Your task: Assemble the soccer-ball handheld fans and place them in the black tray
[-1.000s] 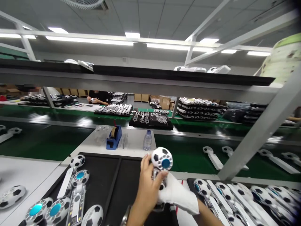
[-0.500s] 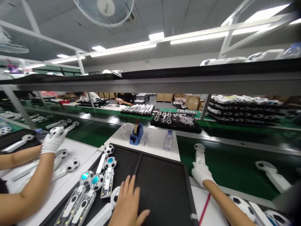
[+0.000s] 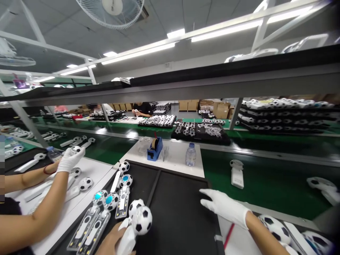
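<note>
My bare left hand (image 3: 113,241), at the lower edge of the view, is closed around the white handle of a football-headed device (image 3: 142,220). A second football-patterned head (image 3: 136,205) shows right behind it. Left of this, several opened football-headed units (image 3: 91,226) with clear casings and turquoise discs lie in the black tray (image 3: 180,209). My white-gloved right hand (image 3: 224,205) is over the tray's right edge, fingers spread, holding nothing. Beyond it, a white football-headed device (image 3: 237,175) lies on the green conveyor belt (image 3: 265,187).
A blue tape dispenser (image 3: 154,149) and a water bottle (image 3: 190,155) stand behind the tray. On the left, a co-worker's gloved hands (image 3: 69,159) hold a football-headed piece. A shelf (image 3: 170,86) crosses overhead. More football pieces (image 3: 276,228) lie at lower right.
My right hand has let go of the device on the belt and drawn back toward the tray. My left hand, outstretched before, has moved down-left and now grips a football-headed device.
</note>
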`<state>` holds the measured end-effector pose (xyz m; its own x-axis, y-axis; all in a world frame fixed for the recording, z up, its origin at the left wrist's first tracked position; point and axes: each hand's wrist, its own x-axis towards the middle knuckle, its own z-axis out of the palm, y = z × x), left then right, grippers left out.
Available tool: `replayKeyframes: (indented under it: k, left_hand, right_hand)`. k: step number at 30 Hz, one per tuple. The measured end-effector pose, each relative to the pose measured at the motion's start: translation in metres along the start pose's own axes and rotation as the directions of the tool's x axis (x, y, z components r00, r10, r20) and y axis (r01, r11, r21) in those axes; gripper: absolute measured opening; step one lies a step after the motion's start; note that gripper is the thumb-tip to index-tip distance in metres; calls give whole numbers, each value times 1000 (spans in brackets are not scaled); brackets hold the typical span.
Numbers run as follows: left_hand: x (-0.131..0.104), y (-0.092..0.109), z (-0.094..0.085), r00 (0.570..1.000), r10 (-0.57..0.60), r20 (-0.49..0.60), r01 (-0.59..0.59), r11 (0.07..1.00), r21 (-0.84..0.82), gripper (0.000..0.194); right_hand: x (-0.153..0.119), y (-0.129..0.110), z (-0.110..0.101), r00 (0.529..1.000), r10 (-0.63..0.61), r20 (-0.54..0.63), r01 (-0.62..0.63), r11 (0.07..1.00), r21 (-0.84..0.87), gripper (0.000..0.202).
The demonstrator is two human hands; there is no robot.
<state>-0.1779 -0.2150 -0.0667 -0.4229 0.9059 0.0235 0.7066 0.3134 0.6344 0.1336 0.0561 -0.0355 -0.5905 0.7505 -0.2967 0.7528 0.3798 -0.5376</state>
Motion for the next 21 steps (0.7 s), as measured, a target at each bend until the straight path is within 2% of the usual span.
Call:
replayKeyframes:
  k: [2,3,4,6,8,9,10,11,13,15,17,21]
  left_hand:
    - [9,29,-2,996,-69,51,81,953,-293,40]
    - [14,48,-2,993,-80,81,108,889,-444,41]
    - [20,68,0,990,-41,134,112,804,-584,41]
    - [33,112,7,953,177,248,116,542,-833,43]
    - [48,155,18,877,359,321,204,327,-923,34]
    - [56,174,25,842,435,320,234,239,-942,31]
    - [63,190,32,817,496,294,252,152,-956,30]
    - [70,204,40,810,530,249,250,71,-966,30]
    - [82,224,56,839,522,157,218,-58,-974,36]
    - [91,233,73,882,451,139,211,-112,-971,39]
    - [97,234,87,883,410,227,300,-123,-946,33]
    - [107,225,105,825,354,440,498,-90,-862,15]
  right_hand:
    - [-20,-24,5,994,-86,74,73,985,155,62]
    - [-29,-35,8,981,-137,137,100,964,246,64]
    - [-37,-46,11,959,-204,195,129,932,339,64]
    - [-50,-65,13,893,-371,254,179,812,556,57]
    - [-59,-75,12,859,-492,142,210,592,778,46]
    - [-63,-77,9,869,-493,44,216,457,863,41]
    - [-66,-76,4,891,-450,-56,224,329,917,37]
    - [-70,-74,-3,919,-369,-138,233,227,946,34]
    - [-76,-64,-17,961,-161,-226,245,110,963,29]
    - [-79,-53,-30,969,23,-246,246,17,969,25]
    - [-78,-44,-38,963,127,-239,248,-65,966,25]
    - [-67,-34,-36,970,173,-172,198,-142,970,15]
